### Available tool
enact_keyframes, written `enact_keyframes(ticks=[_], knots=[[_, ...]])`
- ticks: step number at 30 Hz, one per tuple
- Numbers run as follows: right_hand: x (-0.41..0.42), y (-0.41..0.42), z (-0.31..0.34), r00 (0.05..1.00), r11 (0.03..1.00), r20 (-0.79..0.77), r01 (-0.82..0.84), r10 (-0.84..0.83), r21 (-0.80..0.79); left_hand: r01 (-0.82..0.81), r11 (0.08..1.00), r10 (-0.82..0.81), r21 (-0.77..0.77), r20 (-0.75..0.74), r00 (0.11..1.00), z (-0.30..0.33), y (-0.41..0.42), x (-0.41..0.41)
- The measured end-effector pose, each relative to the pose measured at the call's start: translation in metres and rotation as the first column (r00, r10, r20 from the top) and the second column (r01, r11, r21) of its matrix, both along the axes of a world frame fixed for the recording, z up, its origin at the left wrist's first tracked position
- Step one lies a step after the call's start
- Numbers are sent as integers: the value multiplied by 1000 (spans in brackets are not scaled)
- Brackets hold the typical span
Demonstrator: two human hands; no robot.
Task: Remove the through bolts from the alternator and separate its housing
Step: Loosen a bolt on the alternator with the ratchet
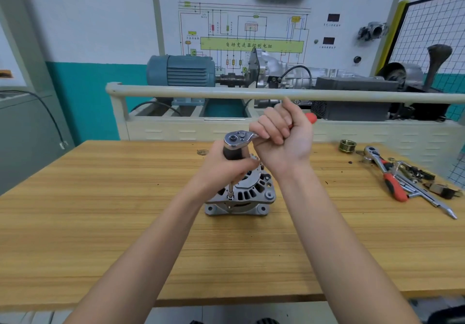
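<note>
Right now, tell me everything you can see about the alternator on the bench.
The alternator is bare silver cast metal, with slotted vents around its upper housing and bolt ears at its base. It stands on end near the middle of the wooden bench. A ratchet with an extension reaches down to its rim, steadied by the left hand; the right hand grips the handle.

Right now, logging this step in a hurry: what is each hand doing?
Left hand: grips the black extension grip below the ratchet head.
Right hand: grips the ratchet's red handle.
</note>
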State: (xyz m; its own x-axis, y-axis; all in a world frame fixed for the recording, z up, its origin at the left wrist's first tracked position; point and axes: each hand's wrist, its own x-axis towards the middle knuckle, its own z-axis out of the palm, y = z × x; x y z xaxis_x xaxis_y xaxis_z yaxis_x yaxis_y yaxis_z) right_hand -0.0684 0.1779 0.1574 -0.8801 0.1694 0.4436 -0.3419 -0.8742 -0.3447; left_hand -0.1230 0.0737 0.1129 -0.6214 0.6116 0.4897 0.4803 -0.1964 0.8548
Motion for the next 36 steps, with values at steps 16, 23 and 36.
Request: enact_keyframes(ticks=[16, 23, 36], knots=[[17, -23, -18, 923, 929, -106, 371, -369, 1, -376, 906, 332, 193, 224, 916, -9, 20, 9], [-4, 10, 6, 989, 990, 76, -131, 127, 49, 106, 992, -107, -67, -8, 994, 2, -2, 0], [25, -27, -20, 916, 916, -58, 393, -398, -76, -353, 922, 315, 159, 220, 923, -7, 20, 12]])
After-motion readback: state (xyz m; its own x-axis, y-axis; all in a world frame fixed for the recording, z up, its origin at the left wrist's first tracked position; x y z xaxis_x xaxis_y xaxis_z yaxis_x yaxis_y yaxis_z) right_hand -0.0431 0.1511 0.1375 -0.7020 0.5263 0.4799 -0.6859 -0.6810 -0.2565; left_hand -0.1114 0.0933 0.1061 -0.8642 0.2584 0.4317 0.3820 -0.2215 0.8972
